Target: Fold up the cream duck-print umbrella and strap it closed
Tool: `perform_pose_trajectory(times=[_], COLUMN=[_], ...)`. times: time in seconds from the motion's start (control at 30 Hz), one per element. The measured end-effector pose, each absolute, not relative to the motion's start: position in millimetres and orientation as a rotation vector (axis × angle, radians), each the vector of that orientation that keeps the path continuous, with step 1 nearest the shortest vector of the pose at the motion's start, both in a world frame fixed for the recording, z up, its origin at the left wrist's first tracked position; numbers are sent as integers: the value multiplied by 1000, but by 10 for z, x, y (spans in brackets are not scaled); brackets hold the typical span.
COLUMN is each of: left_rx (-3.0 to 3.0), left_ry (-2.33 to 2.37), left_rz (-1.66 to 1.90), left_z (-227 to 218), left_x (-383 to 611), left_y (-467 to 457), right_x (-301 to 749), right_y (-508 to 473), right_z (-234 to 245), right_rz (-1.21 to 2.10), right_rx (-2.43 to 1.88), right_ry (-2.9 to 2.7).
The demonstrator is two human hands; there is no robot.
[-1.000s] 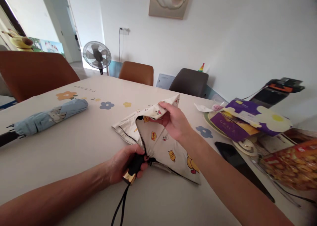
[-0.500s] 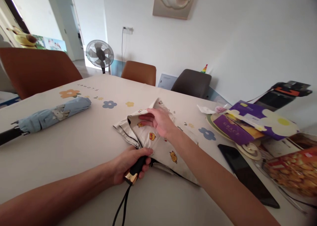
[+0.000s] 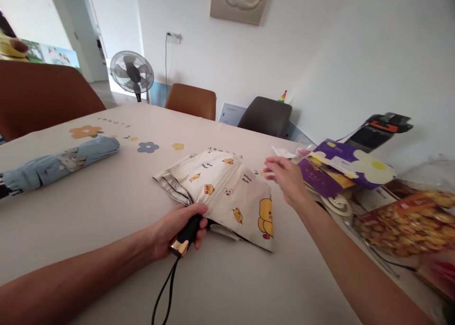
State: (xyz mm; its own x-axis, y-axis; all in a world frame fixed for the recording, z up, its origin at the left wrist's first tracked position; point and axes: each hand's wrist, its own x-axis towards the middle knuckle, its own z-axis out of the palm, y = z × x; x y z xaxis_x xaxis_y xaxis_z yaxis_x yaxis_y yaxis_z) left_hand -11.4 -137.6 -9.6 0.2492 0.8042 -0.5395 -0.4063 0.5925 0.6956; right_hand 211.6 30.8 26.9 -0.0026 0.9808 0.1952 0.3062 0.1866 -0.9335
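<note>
A cream umbrella [image 3: 227, 192] printed with small cartoon figures lies collapsed on the table, its canopy flat and spread in loose folds. My left hand [image 3: 176, 223] is closed around its black handle [image 3: 185, 232], which ends in a gold cap; a black wrist strap [image 3: 163, 287] trails toward me. My right hand [image 3: 287, 178] hovers just right of the canopy, fingers loosely apart, holding nothing.
A folded light-blue umbrella [image 3: 57, 163] lies at the left. A purple box [image 3: 341, 166], plates and a snack bag [image 3: 408, 220] crowd the right side. Chairs [image 3: 192, 99] and a standing fan [image 3: 131, 73] stand beyond the table [image 3: 106, 206] with its flower-print cloth.
My right hand let go of the canopy flap it had lifted and moved right. The flap now lies flat on the umbrella. My left hand kept its hold on the handle.
</note>
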Motion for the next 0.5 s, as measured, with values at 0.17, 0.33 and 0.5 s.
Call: perform_pose_trajectory(times=[0.17,0.33,0.5], left_rx=[467,443,452], left_ry=[1001,1001,1008], left_rz=[871,880,866], left_z=[-147,-131,-138], left_x=[-119,-117,-127], left_y=[-1383,-1394,-1388], right_x=[2463,2405,2425], right_y=[78,-110,-122], right_z=[-77,-173,-174], right_rz=[793,990,1009], right_rx=[-1591,-1660,-1673], right_ry=[-1554,-1619,-1662])
